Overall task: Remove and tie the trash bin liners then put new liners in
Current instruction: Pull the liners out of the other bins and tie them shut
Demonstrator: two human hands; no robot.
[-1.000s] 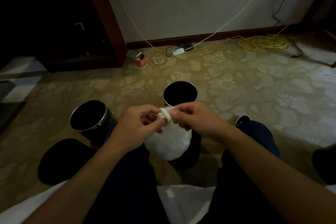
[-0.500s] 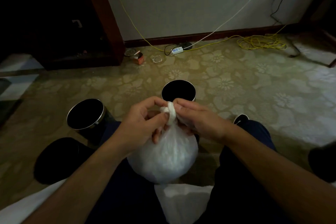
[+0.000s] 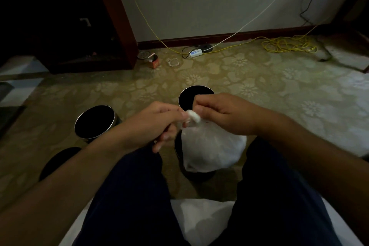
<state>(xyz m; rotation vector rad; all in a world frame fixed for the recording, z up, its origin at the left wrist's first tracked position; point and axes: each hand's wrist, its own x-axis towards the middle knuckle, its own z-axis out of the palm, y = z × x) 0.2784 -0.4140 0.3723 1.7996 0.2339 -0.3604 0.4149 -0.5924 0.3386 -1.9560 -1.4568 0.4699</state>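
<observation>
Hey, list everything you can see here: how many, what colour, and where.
bag: one, white, full, hanging between the knees
bins: three, dark; left, ahead, one mostly hidden behind the bag
plastic sheet: one, white, on the lap
power strip: one, white, by the wall
cable: one, yellow, coiled far right
box: one, orange, near the doorframe
left hand, right hand: both pinching the bag's twisted neck

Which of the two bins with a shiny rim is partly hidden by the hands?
The farther bin, straight ahead: the right hand, gripping the bag, covers part of its rim. The other bin stands apart, left of the left hand.
</observation>
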